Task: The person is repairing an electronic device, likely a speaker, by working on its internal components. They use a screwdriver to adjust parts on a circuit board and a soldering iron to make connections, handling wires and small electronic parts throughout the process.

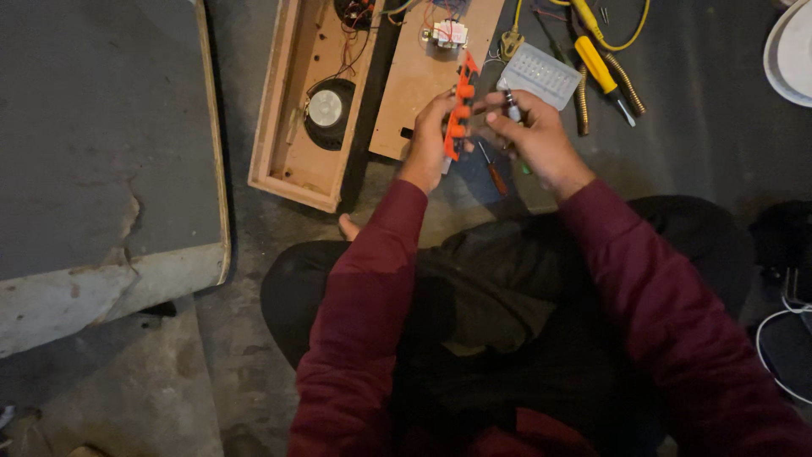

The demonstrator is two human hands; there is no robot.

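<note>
My left hand (430, 135) grips a narrow orange-red panel (461, 101) with several round orange knobs, held edge-up above the floor. My right hand (531, 131) is closed around a small silver-tipped tool (511, 105) whose tip points at the panel's knobs. Both arms wear dark red sleeves. A brown-handled screwdriver (493, 172) lies on the floor just below my hands. Behind them lies a wooden speaker box (298, 152) with a round speaker (326, 108), and a loose wooden board (419, 76) carrying a small wired part (448, 34).
A clear plastic parts tray (541, 74), a yellow-handled screwdriver (600, 72), springs and yellow wire lie at the upper right. A grey slab (101, 144) fills the left. A white round object (791, 51) sits at the far right edge. My crossed legs are below.
</note>
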